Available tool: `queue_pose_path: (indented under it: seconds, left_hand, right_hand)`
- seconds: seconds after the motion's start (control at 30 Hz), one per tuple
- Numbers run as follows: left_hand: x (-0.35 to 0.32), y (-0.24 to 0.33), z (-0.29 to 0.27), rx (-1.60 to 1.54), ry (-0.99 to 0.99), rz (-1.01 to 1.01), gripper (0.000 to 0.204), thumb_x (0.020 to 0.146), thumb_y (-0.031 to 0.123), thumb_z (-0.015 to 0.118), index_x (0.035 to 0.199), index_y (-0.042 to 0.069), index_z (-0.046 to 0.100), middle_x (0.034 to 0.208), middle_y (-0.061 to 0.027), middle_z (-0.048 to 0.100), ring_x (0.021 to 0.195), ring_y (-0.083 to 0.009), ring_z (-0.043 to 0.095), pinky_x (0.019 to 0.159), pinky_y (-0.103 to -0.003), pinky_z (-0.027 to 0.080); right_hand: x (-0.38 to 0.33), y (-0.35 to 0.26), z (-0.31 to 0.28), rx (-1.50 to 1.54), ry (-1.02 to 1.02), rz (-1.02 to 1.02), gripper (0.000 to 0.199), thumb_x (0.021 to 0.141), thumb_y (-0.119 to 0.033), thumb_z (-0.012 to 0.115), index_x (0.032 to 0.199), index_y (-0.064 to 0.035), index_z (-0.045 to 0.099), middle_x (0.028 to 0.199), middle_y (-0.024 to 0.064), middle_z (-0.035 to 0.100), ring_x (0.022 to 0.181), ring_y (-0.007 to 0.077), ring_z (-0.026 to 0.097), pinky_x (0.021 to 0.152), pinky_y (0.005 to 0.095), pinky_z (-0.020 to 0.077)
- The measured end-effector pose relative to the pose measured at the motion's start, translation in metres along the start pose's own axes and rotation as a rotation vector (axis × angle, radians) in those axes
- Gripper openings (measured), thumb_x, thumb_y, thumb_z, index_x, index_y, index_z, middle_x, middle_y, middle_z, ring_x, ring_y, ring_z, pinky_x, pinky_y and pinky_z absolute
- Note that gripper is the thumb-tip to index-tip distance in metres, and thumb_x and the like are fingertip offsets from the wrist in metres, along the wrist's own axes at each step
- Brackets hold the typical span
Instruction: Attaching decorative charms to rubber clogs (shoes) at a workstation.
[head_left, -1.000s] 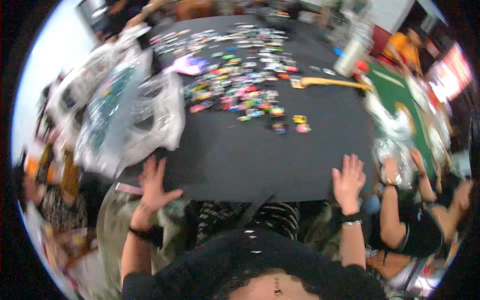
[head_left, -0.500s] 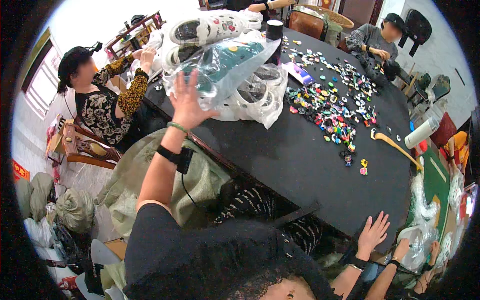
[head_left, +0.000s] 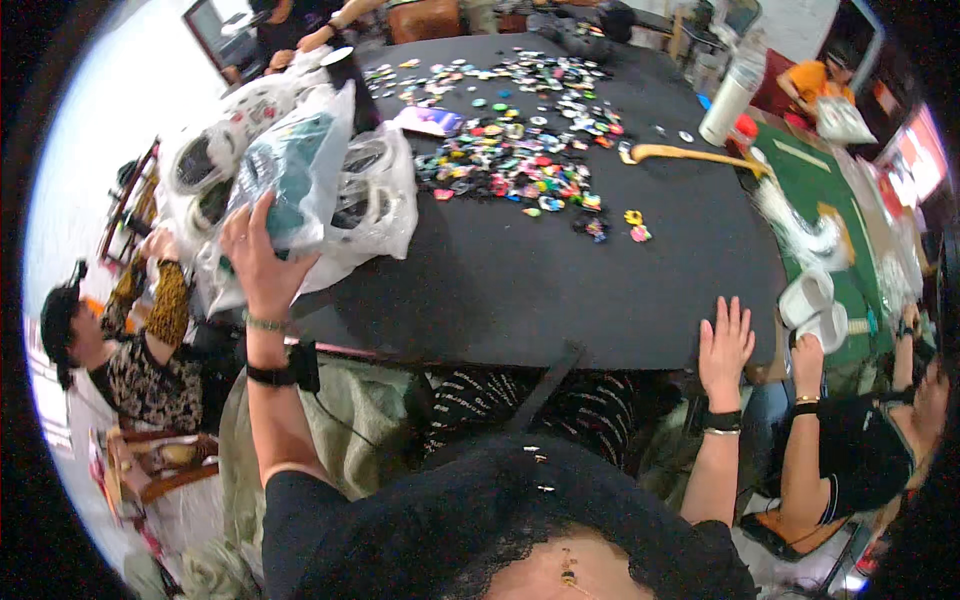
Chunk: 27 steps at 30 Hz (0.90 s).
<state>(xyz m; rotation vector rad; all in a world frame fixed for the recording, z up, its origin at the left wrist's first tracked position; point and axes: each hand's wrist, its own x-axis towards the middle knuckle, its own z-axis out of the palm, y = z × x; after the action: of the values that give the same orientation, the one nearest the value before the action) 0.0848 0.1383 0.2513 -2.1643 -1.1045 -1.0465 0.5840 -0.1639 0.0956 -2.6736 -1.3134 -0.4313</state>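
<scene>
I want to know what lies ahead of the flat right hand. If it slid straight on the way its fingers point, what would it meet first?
Bare black table first; probably then the small colourful pieces, though depth is unclear.

Head camera (1 fisheye view) looks steeply down, close over the black table (head_left: 560, 290)

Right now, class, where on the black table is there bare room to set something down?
The near half of the black table lies bare, between the plastic bags, the right hand and the badge pile. The far half is crowded.

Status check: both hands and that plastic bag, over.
Left hand gripping plastic bag. Right hand flat on black table edge. Bag crowded by other bags.
</scene>
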Motion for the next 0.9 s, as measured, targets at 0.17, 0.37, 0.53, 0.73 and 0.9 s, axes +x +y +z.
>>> queue_pose_path:
  seconds: [0.17,0.37,0.53,0.73,0.9]
  left_hand:
    - [-0.003,0.061,-0.047,0.005,0.152,0.237,0.061,0.065,0.030,0.073,0.119,0.010,0.053,0.116,-0.0127,0.048,0.108,-0.0346,0.045,0.096,-0.049,0.033]
    - [-0.017,0.116,-0.077,-0.267,0.104,0.573,0.050,0.072,0.023,0.067,0.113,0.041,0.045,0.112,-0.0092,0.043,0.105,-0.0278,0.041,0.094,-0.053,0.035]
    - [-0.028,0.161,-0.023,-0.619,0.114,0.899,0.053,0.077,0.026,0.062,0.120,0.049,0.040,0.104,-0.0016,0.048,0.101,-0.0175,0.046,0.091,-0.047,0.037]
    - [-0.076,0.140,0.045,-0.491,-0.252,0.858,0.063,0.075,0.018,0.062,0.124,0.051,0.039,0.134,-0.0023,0.038,0.120,-0.0275,0.040,0.100,-0.050,0.032]
    - [-0.090,0.128,0.043,-0.797,-0.242,0.413,0.069,0.070,0.005,0.064,0.127,0.035,0.039,0.141,-0.0157,0.029,0.126,-0.0377,0.035,0.101,-0.053,0.030]
  right_hand:
    - [-0.010,-0.003,-0.004,0.071,0.036,0.009,0.048,0.094,-0.036,0.040,0.136,-0.0134,0.038,0.144,0.0125,0.030,0.133,0.0372,0.024,0.105,0.0553,0.0176]
    - [-0.011,-0.006,-0.005,0.082,0.009,0.055,0.048,0.094,-0.034,0.041,0.136,-0.0128,0.037,0.144,0.0131,0.029,0.133,0.0381,0.023,0.106,0.0555,0.0160]
    - [-0.008,-0.005,-0.021,0.602,0.005,0.083,0.041,0.091,-0.032,0.049,0.124,-0.0072,0.051,0.136,0.0148,0.041,0.130,0.0341,0.031,0.108,0.0466,0.0183]
    - [-0.006,-0.003,-0.044,1.401,-0.033,0.326,0.044,0.098,-0.033,0.037,0.118,0.0033,0.052,0.121,0.0118,0.054,0.113,0.0204,0.049,0.099,0.0319,0.0343]
    - [-0.005,-0.032,-0.072,1.016,-0.375,0.178,0.040,0.094,-0.035,0.045,0.117,-0.0023,0.052,0.103,0.0140,0.062,0.094,0.0207,0.059,0.083,0.0331,0.0443]
